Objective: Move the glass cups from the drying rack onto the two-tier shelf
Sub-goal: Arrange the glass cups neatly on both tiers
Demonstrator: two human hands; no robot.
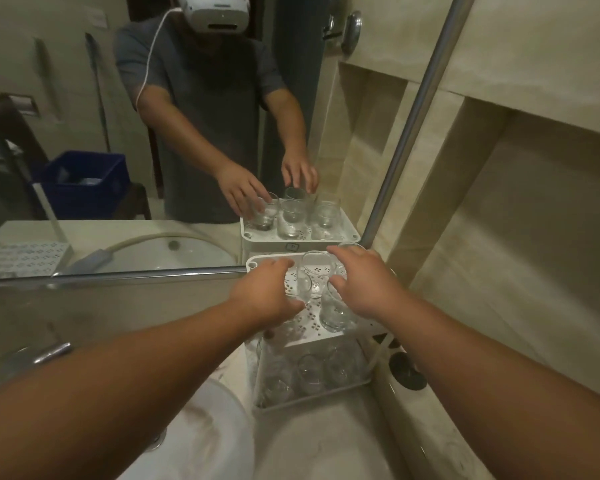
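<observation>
While both hands work over top tier of two-tier shelf (326,332): left hand (267,299) curled, possibly gripping a glass cup (288,327) beneath it; right hand (364,289) loose-fingered, touching cup (335,311). Lower tier below already stocked. Drying rack unseen; remainder unknown.

Both hands reach over the shelf (355,336) top: the left hand (265,296) holds a cup (293,320), and the right hand (364,284) touches another cup (333,311). More cups (310,372) stand below.
</observation>
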